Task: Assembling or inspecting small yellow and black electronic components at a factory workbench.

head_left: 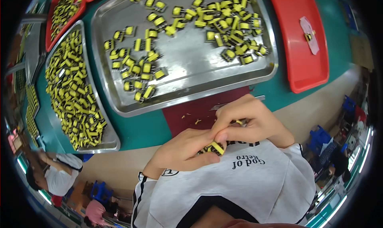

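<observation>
My left hand (185,149) is closed around at least one small transformer (216,148) with yellow tape and a dark core, held close to my shirt. My right hand (253,122) meets it, thumb and forefinger pinched together at the transformer's upper end. Something yellow and dark (239,122) shows among the right hand's curled fingers, mostly hidden. Both hands are over the near edge of a dark red mat (185,118) with yellow scraps on it. Behind the right hand, a thin metal strip or tool (259,98) lies partly covered.
A wide steel tray (179,70) with scattered transformers stands ahead on the green table (137,130). To the left, a narrower metal tray (113,145) is heaped with them. At right is a red tray (305,74) holding a pink slip (309,34). Other people (60,176) sit farther off.
</observation>
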### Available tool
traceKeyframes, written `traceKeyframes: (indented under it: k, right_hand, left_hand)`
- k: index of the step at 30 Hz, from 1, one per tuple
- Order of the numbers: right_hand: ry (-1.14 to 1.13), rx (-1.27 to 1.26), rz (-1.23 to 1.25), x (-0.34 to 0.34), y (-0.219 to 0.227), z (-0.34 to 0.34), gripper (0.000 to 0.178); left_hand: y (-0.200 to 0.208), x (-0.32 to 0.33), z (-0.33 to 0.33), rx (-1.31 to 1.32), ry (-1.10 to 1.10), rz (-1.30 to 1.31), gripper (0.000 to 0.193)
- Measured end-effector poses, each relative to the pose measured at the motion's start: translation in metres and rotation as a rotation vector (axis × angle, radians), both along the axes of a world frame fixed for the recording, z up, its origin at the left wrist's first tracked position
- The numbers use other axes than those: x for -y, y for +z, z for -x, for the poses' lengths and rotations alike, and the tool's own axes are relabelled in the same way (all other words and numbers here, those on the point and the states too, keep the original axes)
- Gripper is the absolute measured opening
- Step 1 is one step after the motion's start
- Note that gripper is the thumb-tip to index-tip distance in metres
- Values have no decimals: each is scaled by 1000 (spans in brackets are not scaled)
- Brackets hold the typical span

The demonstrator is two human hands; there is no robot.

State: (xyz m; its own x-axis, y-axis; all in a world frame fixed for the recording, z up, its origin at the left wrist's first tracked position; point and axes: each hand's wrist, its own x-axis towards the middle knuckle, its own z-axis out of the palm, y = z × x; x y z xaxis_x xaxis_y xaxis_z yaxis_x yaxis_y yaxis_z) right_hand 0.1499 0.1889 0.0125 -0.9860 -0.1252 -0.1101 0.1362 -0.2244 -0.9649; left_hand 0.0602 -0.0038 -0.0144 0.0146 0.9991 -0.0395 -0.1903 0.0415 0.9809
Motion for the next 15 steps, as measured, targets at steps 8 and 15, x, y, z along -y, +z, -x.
traceKeyframes:
  k: [8,15]
  right_hand:
    - [-303,350,-719,-61,25,-45,8]
    - [-417,132,-1046,-72,16,-44,15]
  left_hand:
    - [6,-2,-6,562,352,22,57]
    - [-12,1,0,920,595,-171,60]
